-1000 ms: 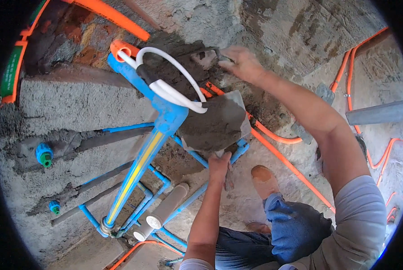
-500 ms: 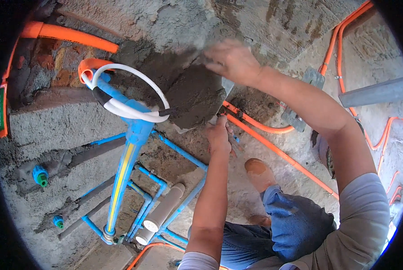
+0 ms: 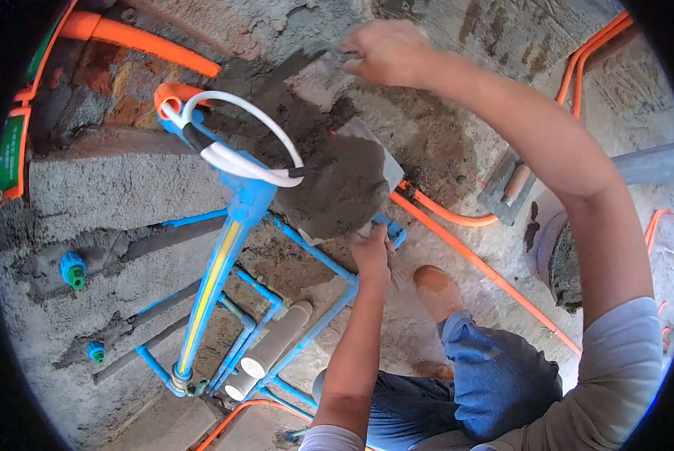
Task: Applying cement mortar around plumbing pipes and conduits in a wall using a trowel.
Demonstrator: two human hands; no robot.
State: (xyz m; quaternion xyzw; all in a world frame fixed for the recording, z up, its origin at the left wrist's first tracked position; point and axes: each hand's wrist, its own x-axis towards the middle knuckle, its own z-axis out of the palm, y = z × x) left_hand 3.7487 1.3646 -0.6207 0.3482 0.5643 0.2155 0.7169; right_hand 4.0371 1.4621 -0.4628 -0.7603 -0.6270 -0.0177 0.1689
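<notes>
In the upper middle, my right hand (image 3: 393, 52) is closed round the handle of a trowel (image 3: 323, 81). Its flat, mortar-smeared blade lies against the patch of wet mortar (image 3: 265, 94) on the rough surface. Lower down, my left hand (image 3: 372, 255) grips the underside or handle of a mortar board (image 3: 392, 170); its fingers are partly hidden. A thick heap of dark grey mortar (image 3: 340, 188) covers most of that board, leaving pale edges showing. Just left of the heap, the end of a looped white cable (image 3: 265, 128) reaches in front of it.
Left of my arms, a blue pipe with a yellow stripe (image 3: 215, 286) stands up, beside thinner blue pipes and grey-white tubes (image 3: 280, 338). Orange conduits (image 3: 495, 274) cross the floor. At right lie a second trowel (image 3: 513, 184) and a mortar bucket (image 3: 564, 263). A green box (image 3: 10, 154) is at far left.
My right hand has moved up, away from the mortar board, and the trowel blade now shows against the surface. The loaded board has shifted slightly down and right in view.
</notes>
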